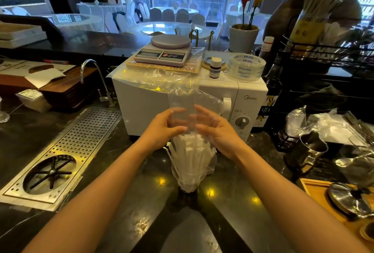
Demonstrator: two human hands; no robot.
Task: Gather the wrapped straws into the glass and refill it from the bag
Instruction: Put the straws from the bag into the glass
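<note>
A clear plastic bag (pixel 194 99) stands upright in front of me over a bundle of white wrapped straws (pixel 191 155). The straws' lower ends sit in a glass (pixel 187 187) on the dark counter; the glass is mostly hidden by plastic and straws. My left hand (pixel 164 127) grips the bag's left side just above the straw tops. My right hand (pixel 214 129) grips the bag's right side at the same height. The bag's upper part rises loose and empty above my fingers.
A white microwave (pixel 249 99) stands right behind the bag, with a scale (pixel 164 50), a small bottle (pixel 215 67) and tape rolls (pixel 245 66) on top. A perforated steel drain tray (pixel 81 141) lies to the left, a metal jug (pixel 309 151) and wooden tray (pixel 315 192) to the right.
</note>
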